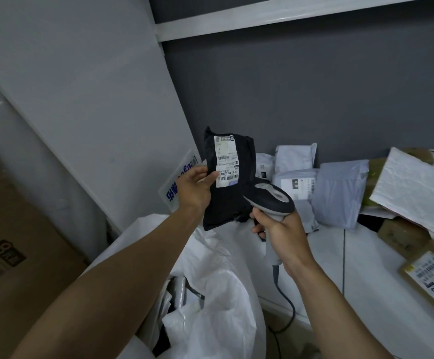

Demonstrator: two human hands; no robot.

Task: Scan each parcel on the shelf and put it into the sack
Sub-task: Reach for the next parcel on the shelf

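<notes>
Presently the left hand is holding a black parcel up in the air above the open mouth of the white sack, its grip clenched on the parcel's left edge with the thumb lying over the lower corner of the white label. The right hand is grasping a handheld scanner, its grip wrapped round the handle and the head aiming toward the label; the scanner's cable is trailing down past the shelf's front edge. The parcel is appearing soft and light: a thin plastic mailer, creasing and sagging under its own weight, likely slippery at the film. In my judgement an edge pinch is serving well, provided the barcode is kept uncovered and the face held flat to the scanner. Further parcels, grey mailers and a white padded envelope, are lying toward the back of the shelf, and a brown box is sitting near its right edge, all awaiting scanning.
</notes>
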